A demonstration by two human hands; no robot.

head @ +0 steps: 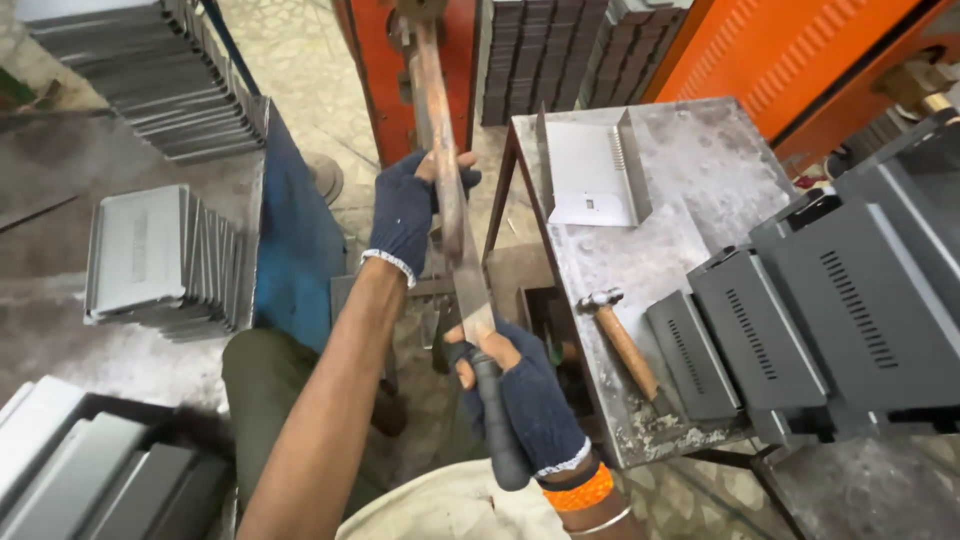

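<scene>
My left hand [408,212], in a dark blue fingerless glove, grips the upper part of a long rusty flat metal file [452,190] that runs up toward an orange machine [395,70]. My right hand [520,385], gloved the same way with an orange band at the wrist, holds the file's black handle [498,430] low in the middle of the view. The file lies slanted between both hands.
A grey metal table [690,170] stands to the right with a wooden-handled hammer [625,345], a folded sheet-metal part [595,170] and dark vented metal covers [800,320]. Stacks of grey metal parts [160,255] sit at the left and back.
</scene>
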